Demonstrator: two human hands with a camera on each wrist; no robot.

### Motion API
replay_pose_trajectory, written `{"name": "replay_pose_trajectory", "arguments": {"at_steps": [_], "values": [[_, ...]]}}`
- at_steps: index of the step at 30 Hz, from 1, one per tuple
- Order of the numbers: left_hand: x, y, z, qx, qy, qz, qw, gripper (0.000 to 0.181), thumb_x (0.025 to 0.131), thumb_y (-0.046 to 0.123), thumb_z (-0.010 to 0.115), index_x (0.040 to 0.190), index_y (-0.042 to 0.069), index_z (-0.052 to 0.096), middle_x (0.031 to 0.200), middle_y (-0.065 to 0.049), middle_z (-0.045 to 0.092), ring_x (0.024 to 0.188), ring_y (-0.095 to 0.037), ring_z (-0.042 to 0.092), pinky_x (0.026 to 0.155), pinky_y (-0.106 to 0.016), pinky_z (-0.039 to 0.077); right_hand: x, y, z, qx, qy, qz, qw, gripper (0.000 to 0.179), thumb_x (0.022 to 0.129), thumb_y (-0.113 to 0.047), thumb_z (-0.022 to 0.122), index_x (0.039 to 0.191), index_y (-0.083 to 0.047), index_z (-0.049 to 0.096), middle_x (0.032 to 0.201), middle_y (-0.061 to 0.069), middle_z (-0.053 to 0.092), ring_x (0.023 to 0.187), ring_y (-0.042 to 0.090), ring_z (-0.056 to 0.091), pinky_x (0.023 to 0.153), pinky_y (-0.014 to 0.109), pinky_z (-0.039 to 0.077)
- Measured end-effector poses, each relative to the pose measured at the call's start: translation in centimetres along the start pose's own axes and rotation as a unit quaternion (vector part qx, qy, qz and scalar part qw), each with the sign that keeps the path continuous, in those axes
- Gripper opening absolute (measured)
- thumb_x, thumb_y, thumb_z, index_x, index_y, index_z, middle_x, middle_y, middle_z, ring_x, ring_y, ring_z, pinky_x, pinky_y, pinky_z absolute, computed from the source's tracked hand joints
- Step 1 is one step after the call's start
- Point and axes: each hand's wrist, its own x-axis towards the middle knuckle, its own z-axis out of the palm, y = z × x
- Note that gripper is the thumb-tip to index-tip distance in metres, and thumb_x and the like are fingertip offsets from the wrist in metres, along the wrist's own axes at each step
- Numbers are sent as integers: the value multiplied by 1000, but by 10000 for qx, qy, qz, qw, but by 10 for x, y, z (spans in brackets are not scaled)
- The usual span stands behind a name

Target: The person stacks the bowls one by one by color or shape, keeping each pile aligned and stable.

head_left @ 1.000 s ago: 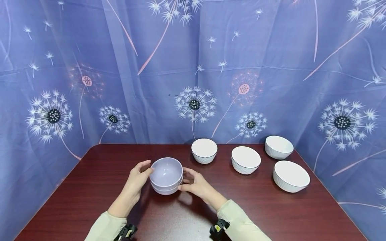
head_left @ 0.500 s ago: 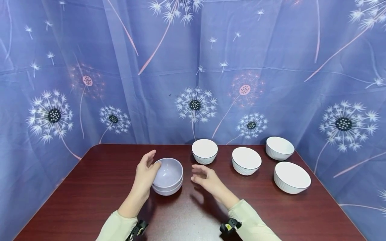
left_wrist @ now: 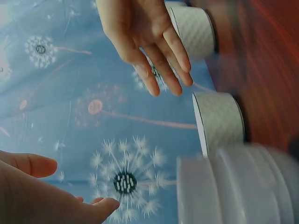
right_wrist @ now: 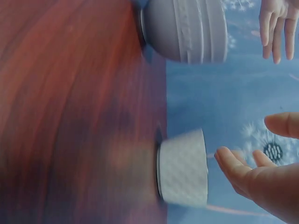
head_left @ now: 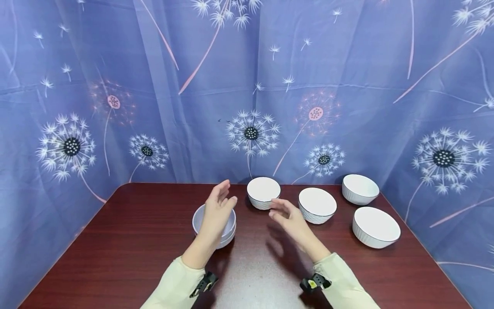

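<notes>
A stack of lavender bowls (head_left: pixel 231 238) stands on the table, partly hidden in the head view by my left hand (head_left: pixel 216 216). That hand is raised over the stack with its fingers extended and nothing in them. My right hand (head_left: pixel 295 227) hovers to the right of the stack, fingers loosely bent and holding nothing. Its fingertips overlap the edge of a small white bowl with a dark rim (head_left: pixel 263 191). Right of it is a second white textured bowl (head_left: pixel 317 205). In the right wrist view, the lavender stack (right_wrist: pixel 187 32) shows its ridged sides.
Two ribbed white bowls stand on the right side of the dark red wooden table (head_left: pixel 115 240), one (head_left: pixel 360 189) near the back corner and the other (head_left: pixel 376 225) closer. A blue curtain (head_left: pixel 208 128) printed with dandelions hangs behind the table and along both sides.
Both hands have let go of the lavender stack. The left has risen and moved right across it; the right has drawn away to the right, toward the white bowls. The stack stays put.
</notes>
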Motion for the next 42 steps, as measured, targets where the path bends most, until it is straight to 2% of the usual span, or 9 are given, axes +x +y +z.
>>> {"name": "replay_pose_trajectory", "arguments": {"at_steps": [6,12,15,22,24,27,30,37,42], "values": [[7,-6,30,-347,12,-107,9993,55,89,-6,51,142,-5,36,140,-24,41,134,-38,35,112,-46,27,-1,1,-28,70,430,-250,9987,44,91,2,59,133,4,48,127,25,56,103,7,60,88,19,48],[13,-15,54,-283,234,-183,9992,59,85,-5,53,142,-4,37,138,-25,44,130,-39,40,109,-48,32,-3,-1,-55,33,883,-659,9939,47,92,8,55,137,9,41,131,32,49,101,-3,57,88,13,46],[16,-20,66,-242,320,-302,9987,61,85,-3,54,143,-3,36,139,-25,43,131,-39,39,108,-47,33,-4,0,-68,-200,1121,-742,9907,50,92,7,55,140,7,39,134,32,47,106,1,56,88,10,43],[29,-36,89,-157,666,-520,9963,63,87,-1,56,145,-2,31,143,-26,38,132,-40,36,107,-49,34,-4,12,-94,-560,1504,-713,9845,60,94,4,53,147,5,26,143,28,39,127,33,44,92,7,37],[34,-42,94,-101,806,-490,9955,63,87,-1,57,145,-3,32,143,-26,38,131,-40,37,107,-50,34,-4,14,-98,-560,1621,-639,9831,62,94,3,52,149,4,23,145,27,37,131,37,39,99,13,37],[40,-52,99,18,1046,-444,9935,64,86,-1,58,144,-3,32,142,-27,39,130,-41,37,107,-51,33,-4,17,-102,-550,1762,-525,9814,65,93,3,52,150,3,21,148,27,33,136,40,31,110,31,32],[45,-60,102,165,1334,-445,9899,66,85,0,59,145,-3,31,141,-28,38,132,-42,36,109,-50,30,-3,19,-105,-529,1838,-394,9807,66,93,3,52,151,3,18,150,28,28,140,40,25,113,47,24],[56,-85,105,440,1874,-719,9787,72,85,2,62,148,-2,26,143,-29,33,136,-39,30,112,-47,25,-3,29,-110,-733,1994,21,9772,69,94,2,50,152,2,13,154,28,18,143,40,16,115,48,17],[61,-94,106,302,2031,-967,9739,75,86,2,62,149,0,23,146,-31,28,139,-39,25,113,-47,25,-2,35,-112,-734,2025,291,9761,72,93,2,49,152,2,9,155,28,12,143,41,13,115,49,17]]}}
